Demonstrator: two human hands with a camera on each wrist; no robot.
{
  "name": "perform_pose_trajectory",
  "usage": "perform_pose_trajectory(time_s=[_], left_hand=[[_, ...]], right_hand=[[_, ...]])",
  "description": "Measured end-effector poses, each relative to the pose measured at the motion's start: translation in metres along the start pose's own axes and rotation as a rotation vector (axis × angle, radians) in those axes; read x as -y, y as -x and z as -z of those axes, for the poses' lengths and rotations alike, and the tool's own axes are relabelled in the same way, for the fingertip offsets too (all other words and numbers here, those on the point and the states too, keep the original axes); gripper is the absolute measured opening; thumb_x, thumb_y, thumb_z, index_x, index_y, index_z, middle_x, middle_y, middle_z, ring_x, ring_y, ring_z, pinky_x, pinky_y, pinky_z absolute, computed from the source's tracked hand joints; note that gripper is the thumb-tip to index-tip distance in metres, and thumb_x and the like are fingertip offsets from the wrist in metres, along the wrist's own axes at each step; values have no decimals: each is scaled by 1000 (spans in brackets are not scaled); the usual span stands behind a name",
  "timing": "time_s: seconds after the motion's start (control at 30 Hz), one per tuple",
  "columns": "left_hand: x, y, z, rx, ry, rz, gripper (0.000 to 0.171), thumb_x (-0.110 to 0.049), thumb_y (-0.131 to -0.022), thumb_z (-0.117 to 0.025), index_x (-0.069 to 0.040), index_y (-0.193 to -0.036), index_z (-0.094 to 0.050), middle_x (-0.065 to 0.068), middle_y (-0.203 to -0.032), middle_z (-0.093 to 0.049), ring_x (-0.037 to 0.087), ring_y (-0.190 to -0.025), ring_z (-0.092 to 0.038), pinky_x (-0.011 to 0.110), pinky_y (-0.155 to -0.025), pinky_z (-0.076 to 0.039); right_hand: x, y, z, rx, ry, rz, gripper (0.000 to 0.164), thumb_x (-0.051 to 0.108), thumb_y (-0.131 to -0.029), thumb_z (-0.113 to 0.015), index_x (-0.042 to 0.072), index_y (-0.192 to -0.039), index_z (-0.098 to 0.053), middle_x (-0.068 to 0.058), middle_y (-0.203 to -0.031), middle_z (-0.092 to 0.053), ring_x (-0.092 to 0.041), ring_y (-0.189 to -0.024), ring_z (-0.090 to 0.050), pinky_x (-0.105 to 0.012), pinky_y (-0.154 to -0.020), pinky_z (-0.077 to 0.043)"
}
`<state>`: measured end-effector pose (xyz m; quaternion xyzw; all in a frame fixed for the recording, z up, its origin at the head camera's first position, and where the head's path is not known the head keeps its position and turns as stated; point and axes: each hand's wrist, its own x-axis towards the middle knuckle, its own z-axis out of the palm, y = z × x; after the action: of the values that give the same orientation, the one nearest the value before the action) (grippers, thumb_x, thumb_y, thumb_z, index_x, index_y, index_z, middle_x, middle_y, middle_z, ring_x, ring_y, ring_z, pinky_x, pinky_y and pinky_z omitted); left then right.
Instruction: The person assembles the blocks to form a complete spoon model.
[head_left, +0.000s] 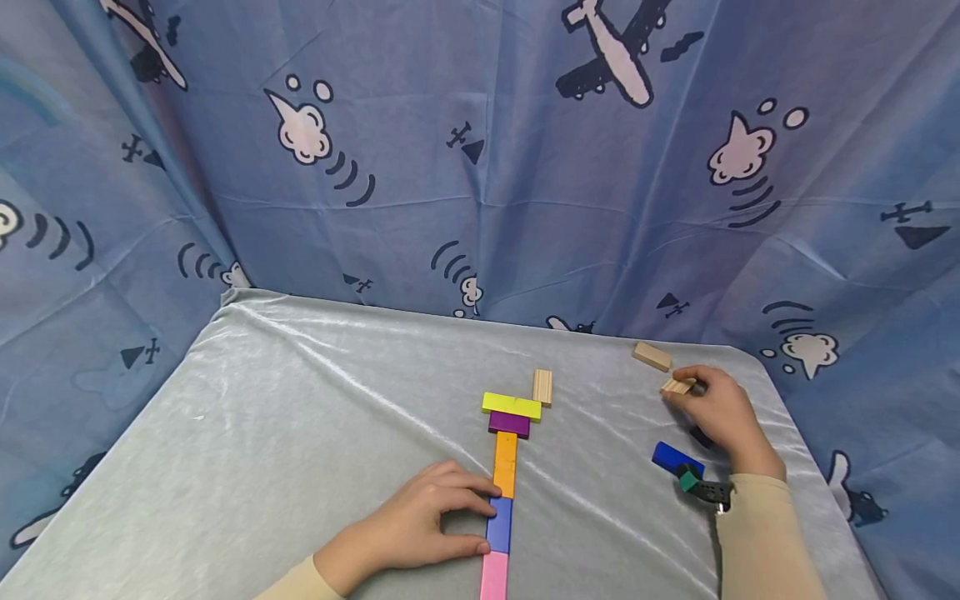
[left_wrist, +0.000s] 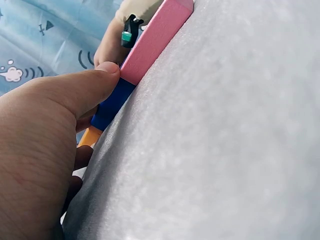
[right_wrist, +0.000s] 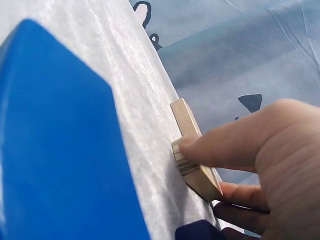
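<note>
A row of blocks runs away from me: pink (head_left: 494,577), blue (head_left: 500,527) and orange (head_left: 506,463) lengthwise, then purple (head_left: 509,426) and yellow-green (head_left: 512,406) crosswise. My left hand (head_left: 420,521) lies along the row's left side, its thumb and fingertips touching near the blue block, fingers loosely bent. Over on the right, my right hand (head_left: 723,412) pinches a plain wooden block (right_wrist: 201,183) between thumb and fingers, at the cloth. Another plain wooden block (head_left: 652,357) lies just beyond it.
One plain wooden block (head_left: 542,387) stands against the yellow-green block's far right end. Nearer my right wrist lie a darker blue block (head_left: 673,457) and a dark block (head_left: 701,437), partly hidden. Grey cloth (head_left: 300,417) covers the table; a patterned blue curtain (head_left: 420,200) hangs behind.
</note>
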<state>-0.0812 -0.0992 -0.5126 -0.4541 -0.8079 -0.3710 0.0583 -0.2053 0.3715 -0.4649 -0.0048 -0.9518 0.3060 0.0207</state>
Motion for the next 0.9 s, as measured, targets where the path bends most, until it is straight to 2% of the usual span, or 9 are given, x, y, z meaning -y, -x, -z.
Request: perform_pose_trajectory(time_s=[0.17, 0.4, 0.6, 0.8, 0.9], left_hand=[[0, 0, 0, 31, 34, 55, 34, -40, -94, -89, -24, -123, -82, -16, -141, -69, 3, -128, -57, 26, -107, -48], [0, 0, -1, 14, 10, 30, 33, -41, -94, -88, -24, -122, -82, -15, -140, -70, 4, -127, -59, 27, -106, -49], [1, 2, -2, 30, 35, 54, 33, -42, -96, -87, -24, -123, -82, -17, -142, -69, 3, -128, -57, 26, -107, -48], [3, 3, -3, 5, 8, 8, 32, -40, -95, -87, -24, -122, -81, -14, -141, -70, 5, -125, -59, 26, -105, -49], [2, 2, -1, 16, 27, 34, 33, -38, -94, -89, -23, -122, -82, -14, -141, -70, 5, -126, -59, 26, -106, -49]], right_hand=[[-1, 1, 0, 7, 12, 0, 55, 24, -100, -79, -11, -139, -62, -40, -144, -55, -58, -132, -52, -73, -108, -42], [-3, -1, -3, -14, 21, 17, 52, 22, -99, -79, -10, -137, -64, -39, -142, -56, -57, -130, -53, -73, -107, -43], [-1, -2, -3, -22, 15, 18, 54, 24, -99, -81, -9, -139, -64, -39, -145, -55, -56, -129, -53, -74, -105, -44], [17, -2, -2, -15, -3, 24, 58, 30, -102, -79, -6, -144, -62, -38, -151, -51, -59, -137, -48, -77, -108, -40], [33, -2, -3, -17, -11, 50, 58, 32, -102, -79, -3, -145, -62, -36, -154, -50, -59, -141, -46, -78, -109, -39]])
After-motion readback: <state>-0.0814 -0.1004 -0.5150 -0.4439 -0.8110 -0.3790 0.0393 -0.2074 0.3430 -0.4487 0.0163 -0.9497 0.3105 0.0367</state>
